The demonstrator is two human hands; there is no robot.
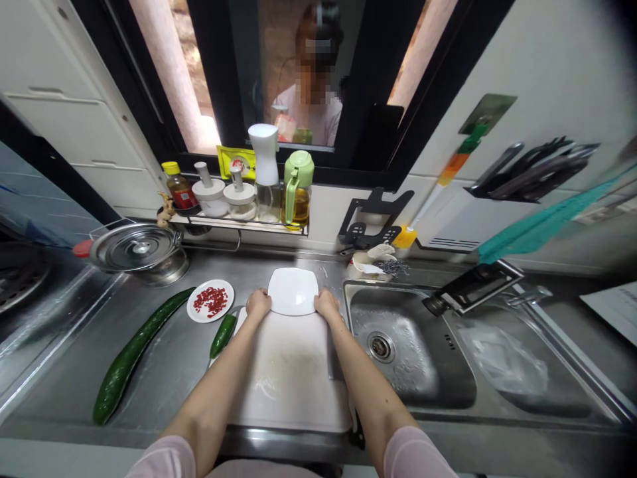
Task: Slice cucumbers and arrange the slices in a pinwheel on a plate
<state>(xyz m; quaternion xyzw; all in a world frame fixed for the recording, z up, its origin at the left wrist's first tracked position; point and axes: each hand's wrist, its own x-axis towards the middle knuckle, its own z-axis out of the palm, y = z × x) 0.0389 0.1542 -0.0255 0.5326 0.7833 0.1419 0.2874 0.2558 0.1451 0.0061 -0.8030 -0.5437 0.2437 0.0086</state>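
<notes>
A white squarish plate point(292, 291) is held between my two hands, at the far end of the white cutting board point(288, 378). My left hand point(259, 304) grips its left edge, fingers closed round the rim. On the right edge, my right hand point(327, 305) is closed in the same way. Left of the board lies a short piece of cucumber point(223, 336), partly behind my left forearm. A small round plate point(228, 307) bears chopped red bits point(211, 301). Farther left rests a long whole cucumber point(142, 345). Beneath my right forearm, something dark by the board's edge is mostly hidden.
On the right is a double steel sink point(408, 358), with a plastic bag point(502, 358) in its far basin. A lidded steel pot point(144, 255) stands back left. Behind, a shelf point(239, 226) carries seasoning jars and an oil bottle point(297, 192). A knife holder point(452, 216) hangs on the wall.
</notes>
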